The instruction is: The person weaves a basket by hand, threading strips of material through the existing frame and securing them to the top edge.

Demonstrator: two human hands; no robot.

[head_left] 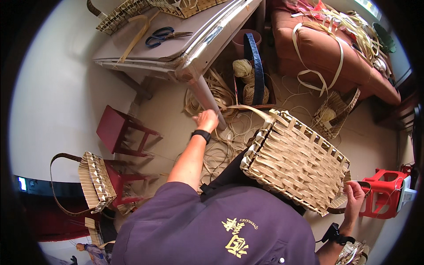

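Observation:
A tan woven basket (pixel 300 163) lies tilted across my lap, its flat woven side facing up. My right hand (pixel 353 192) is closed at its right corner, where the dark curved handle (pixel 367 189) passes behind the hand. Close to the table leg, my left hand (pixel 206 119) is held out with its fingers curled. From the basket's upper left corner a flat tan strip (pixel 254 109) runs toward that hand. Whether the strip reaches into the fingers is hidden.
Blue-handled scissors (pixel 161 36) lie on the table (pixel 128 48). Loose strips (pixel 223 152) cover the floor below. Beyond stands a blue-handled carrier (pixel 254 66) with wound balls. Red stools (pixel 115 132) are at left, a red plastic stool (pixel 384 194) at right, strips on an orange sofa (pixel 291 48).

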